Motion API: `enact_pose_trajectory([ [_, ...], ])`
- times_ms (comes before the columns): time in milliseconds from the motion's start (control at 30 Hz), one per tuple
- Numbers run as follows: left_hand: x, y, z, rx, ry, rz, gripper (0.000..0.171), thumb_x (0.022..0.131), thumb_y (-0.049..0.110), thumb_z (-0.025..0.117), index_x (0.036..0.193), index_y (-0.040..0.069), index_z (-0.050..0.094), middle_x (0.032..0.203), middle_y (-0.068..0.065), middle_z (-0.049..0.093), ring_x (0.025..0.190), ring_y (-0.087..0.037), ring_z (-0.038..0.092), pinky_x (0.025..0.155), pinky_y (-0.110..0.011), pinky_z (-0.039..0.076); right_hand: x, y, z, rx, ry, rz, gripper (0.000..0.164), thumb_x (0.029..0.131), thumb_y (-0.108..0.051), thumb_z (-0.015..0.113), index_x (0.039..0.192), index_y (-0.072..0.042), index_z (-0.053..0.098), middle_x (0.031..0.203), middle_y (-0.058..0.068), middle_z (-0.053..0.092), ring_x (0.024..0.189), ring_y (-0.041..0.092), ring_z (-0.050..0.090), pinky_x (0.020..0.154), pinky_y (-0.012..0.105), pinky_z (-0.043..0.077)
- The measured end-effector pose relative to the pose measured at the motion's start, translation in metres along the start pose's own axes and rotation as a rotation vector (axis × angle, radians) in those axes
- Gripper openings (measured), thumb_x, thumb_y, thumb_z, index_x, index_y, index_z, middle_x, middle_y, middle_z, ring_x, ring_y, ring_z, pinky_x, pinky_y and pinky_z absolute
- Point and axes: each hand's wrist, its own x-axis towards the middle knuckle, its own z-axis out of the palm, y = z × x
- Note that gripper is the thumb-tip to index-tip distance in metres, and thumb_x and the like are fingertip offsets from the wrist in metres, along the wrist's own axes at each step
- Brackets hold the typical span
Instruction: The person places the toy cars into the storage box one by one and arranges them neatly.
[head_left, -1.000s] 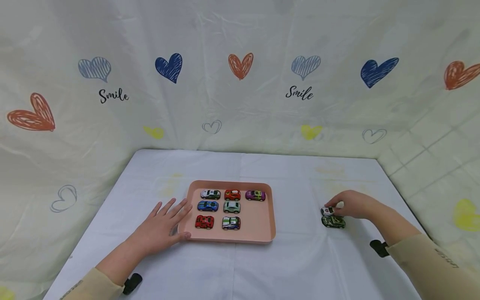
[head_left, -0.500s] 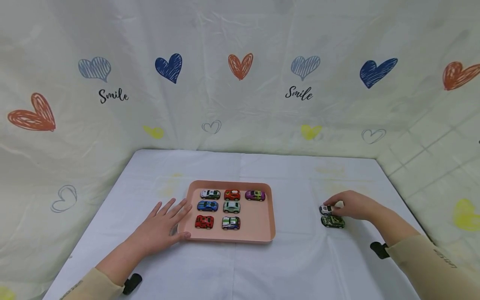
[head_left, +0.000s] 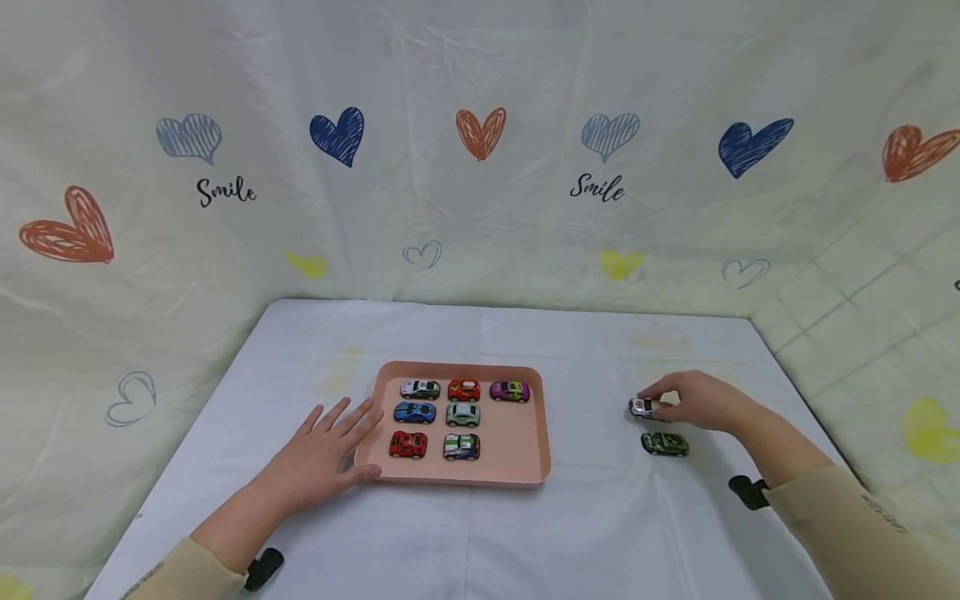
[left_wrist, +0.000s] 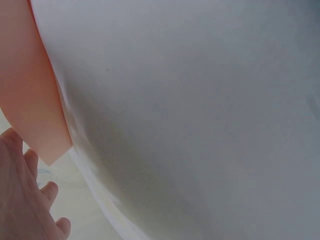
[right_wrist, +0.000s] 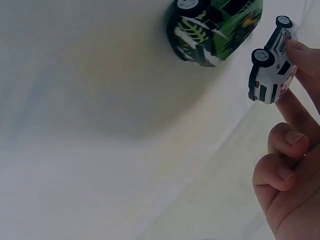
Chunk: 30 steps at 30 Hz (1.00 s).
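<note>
Between thumb and fingers my right hand [head_left: 701, 402] pinches a white toy car [right_wrist: 272, 67] with dark trim, its other fingers curled in the right wrist view. Just nearer to me, a green toy car [head_left: 665, 444] stands on the white cloth. My left hand [head_left: 324, 454] lies with fingers spread at the left edge of a pink tray [head_left: 517, 467], fingertips and thumb at its rim. Several toy cars stand in the tray in rows, among them a blue car [head_left: 415, 412], a purple car [head_left: 510, 392] and a red car [head_left: 408, 445].
A white cloth covers the table [head_left: 585, 517]. Behind it hangs a pale curtain [head_left: 525, 225] printed with hearts. The tray's raised rim surrounds its cars, and its right side shows bare pink floor.
My right hand has moved the white toy car away from the green one, slightly left and farther back. The left hand and the tray stay put.
</note>
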Motion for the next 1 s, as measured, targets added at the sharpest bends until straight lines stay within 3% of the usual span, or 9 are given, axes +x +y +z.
enact_pose_trajectory([
  [367,0.0,-0.002,0.003,-0.019,0.003,-0.001,0.087,0.087,0.073,0.053,0.157,0.026,0.033,0.163,0.002,0.025,0.149,-0.036,0.02,0.119,-0.06,0.011,0.017,-0.031,-0.003,0.062,0.029,-0.055,0.03,0.093,-0.022,0.069,0.123,-0.02,0.072,0.121,0.003,0.067,0.084,0.014,0.053,0.069,0.031,0.047],
  [767,0.0,-0.002,0.004,-0.026,0.008,0.006,0.088,0.086,0.076,0.049,0.156,0.025,0.033,0.163,0.001,0.027,0.149,-0.036,0.02,0.119,-0.06,0.011,0.047,-0.086,0.0,0.14,0.054,-0.148,0.03,0.092,-0.023,0.071,0.122,-0.027,0.073,0.113,-0.007,0.067,0.08,0.016,0.051,0.064,0.031,0.048],
  [1000,0.001,-0.002,0.004,-0.027,0.023,0.004,0.088,0.086,0.074,0.053,0.155,0.023,0.036,0.162,-0.001,0.029,0.148,-0.038,0.022,0.118,-0.061,0.013,0.064,-0.119,0.004,0.196,0.038,-0.221,0.026,0.093,-0.022,0.071,0.118,-0.025,0.074,0.112,-0.007,0.068,0.099,0.021,0.06,0.084,0.04,0.053],
])
